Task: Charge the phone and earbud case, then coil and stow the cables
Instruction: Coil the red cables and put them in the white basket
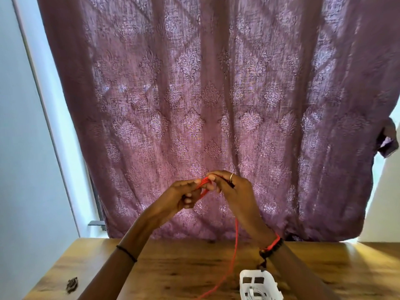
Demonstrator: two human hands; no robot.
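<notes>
Above the table [173, 267], both hands are raised in front of a purple curtain [216, 83]. Left hand [184, 197]: fingers curled round a small bundle of red cable [236, 234] loops. Right hand [233, 191]: fingers narrow, pinching the top of the same bundle. A dark bit, possibly the plug, pokes out beside the ringed finger. From the hands the cable hangs as one slack strand down to the table and runs off the bottom edge of view. Step judged: coiling, part done.

Risks: the loose tail passes just beside the white basket [246, 277] and the right wrist's bracelets. It could snag on either and tug the loops out of the grip. The loops are small and tight, so a slack pinch would let them spring open.

Hidden: the cable's far end is cut off, so I cannot tell whether it is plugged in. Phone and earbud case not in view. Basket cropped; white cable seems to lie inside. Small dark object [72, 284] near the table's left edge is too blurred to name.
</notes>
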